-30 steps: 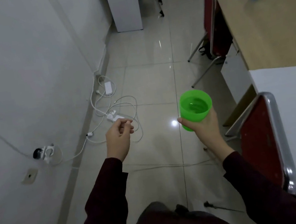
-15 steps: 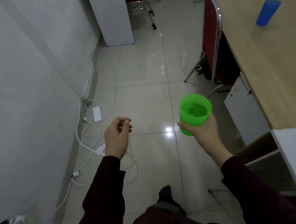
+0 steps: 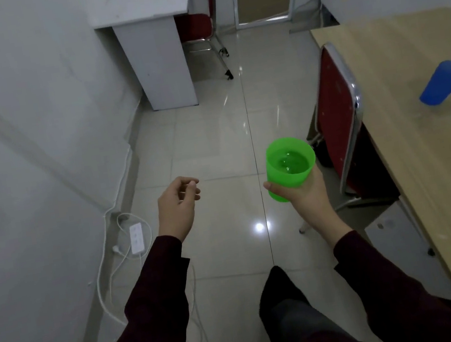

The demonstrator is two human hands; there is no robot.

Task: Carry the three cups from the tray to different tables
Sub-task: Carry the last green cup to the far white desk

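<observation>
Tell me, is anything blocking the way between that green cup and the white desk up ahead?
Nothing visible does. The right hand carries the green cup over open tiled floor leading to the white desk. The power strip and cables hug the left wall, and the red chair stands off to the right.

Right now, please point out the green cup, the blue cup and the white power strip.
green cup (image 3: 290,176): head view, outer wall below rim.
blue cup (image 3: 443,83): head view, side wall.
white power strip (image 3: 136,238): head view, top face.
</observation>
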